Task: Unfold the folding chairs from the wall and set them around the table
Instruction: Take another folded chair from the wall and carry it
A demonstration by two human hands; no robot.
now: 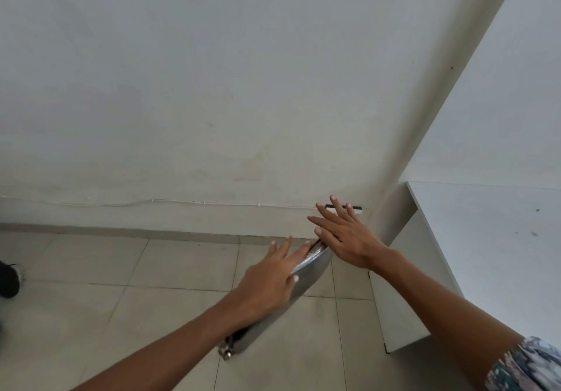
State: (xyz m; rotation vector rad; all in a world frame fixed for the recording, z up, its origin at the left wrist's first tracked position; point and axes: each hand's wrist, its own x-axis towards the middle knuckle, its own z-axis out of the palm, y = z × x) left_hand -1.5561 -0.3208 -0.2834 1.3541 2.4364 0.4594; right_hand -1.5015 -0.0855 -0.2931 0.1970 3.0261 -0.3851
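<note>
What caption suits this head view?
Both hands, left and right, rest open on a folded grey chair beside a white table.

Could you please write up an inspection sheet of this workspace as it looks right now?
Surface: beige tiled floor; white table at the right, its visible top bare.
Job's things: a grey folded chair, seen edge-on and blurred, stands on the floor near the wall.
Clutter: nothing seen on the floor tiles.
Grippers: left hand lies against the chair's left side, fingers spread; right hand is open near the chair's top end, contact unclear.
Cables: a thin white cable runs along the wall low down to a small white box partly behind the right hand.
Surroundings: a dark shoe at the left edge; a patterned sleeve on the right arm.
</note>
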